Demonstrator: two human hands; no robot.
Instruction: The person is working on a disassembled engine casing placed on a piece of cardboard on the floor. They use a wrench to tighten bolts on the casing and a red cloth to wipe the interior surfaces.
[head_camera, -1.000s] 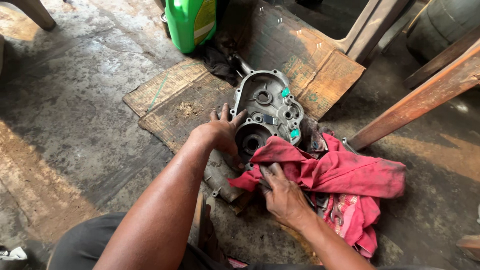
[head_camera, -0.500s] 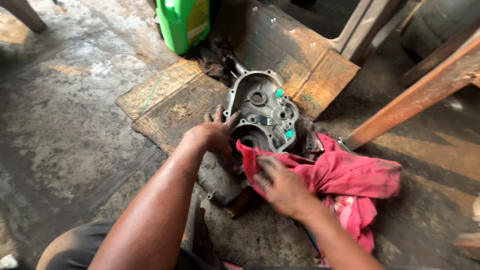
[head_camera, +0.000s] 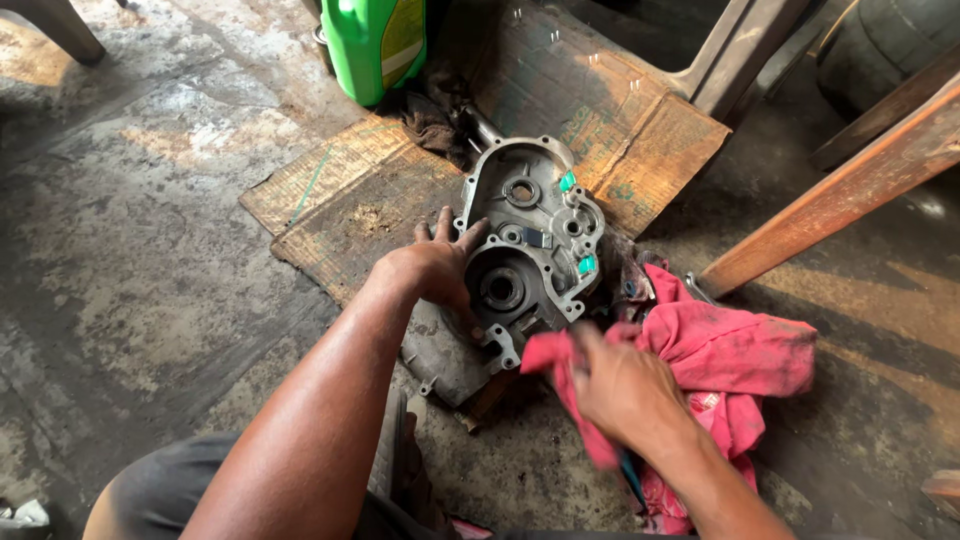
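Right hand (head_camera: 622, 385) shifted lower along engine cover (head_camera: 528, 250), fingers bunched on red rag (head_camera: 720, 365) at cover's lower right edge. Left hand (head_camera: 435, 268) spread flat, steadying cover's left rim. Cover lies on cardboard (head_camera: 370, 200) on floor, green jug (head_camera: 375, 45) beyond.

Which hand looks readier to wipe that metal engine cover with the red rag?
Probably the right hand: it grips the red rag beside the metal engine cover. The left hand rests on the cover's edge.
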